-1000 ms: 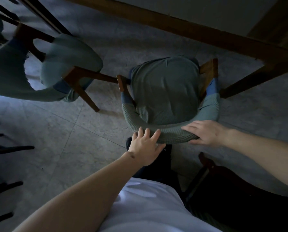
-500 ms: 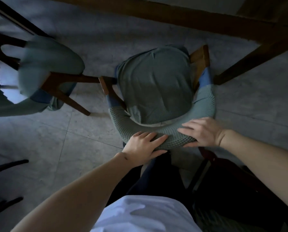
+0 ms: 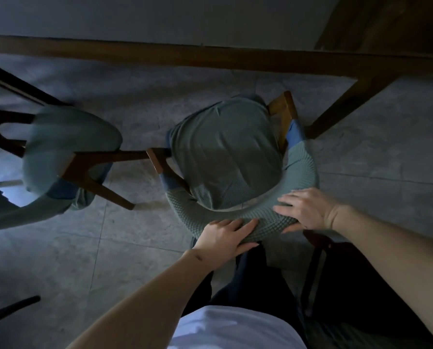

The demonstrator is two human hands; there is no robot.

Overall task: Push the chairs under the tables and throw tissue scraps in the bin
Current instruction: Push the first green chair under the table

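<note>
A wooden chair with a green seat (image 3: 225,154) and a curved, knit-covered backrest stands in front of me, facing the wooden table (image 3: 210,56). My left hand (image 3: 225,238) grips the backrest at its lower left, fingers over the top and thumb beneath. On the backrest's right part, my right hand (image 3: 308,210) holds the same way. The seat's front lies short of the table's edge. No tissue scraps or bin show in this view.
A second green chair (image 3: 67,152) stands to the left, its wooden leg close to my chair's left armrest. A slanted table leg (image 3: 336,109) comes down just right of the chair. Dark chair parts (image 3: 336,285) sit at my lower right; black legs (image 3: 11,308) at lower left.
My left hand went from hovering open at the backrest to gripping it. The chair and table appear nearer and larger as I lean in; the right hand stayed on the backrest.
</note>
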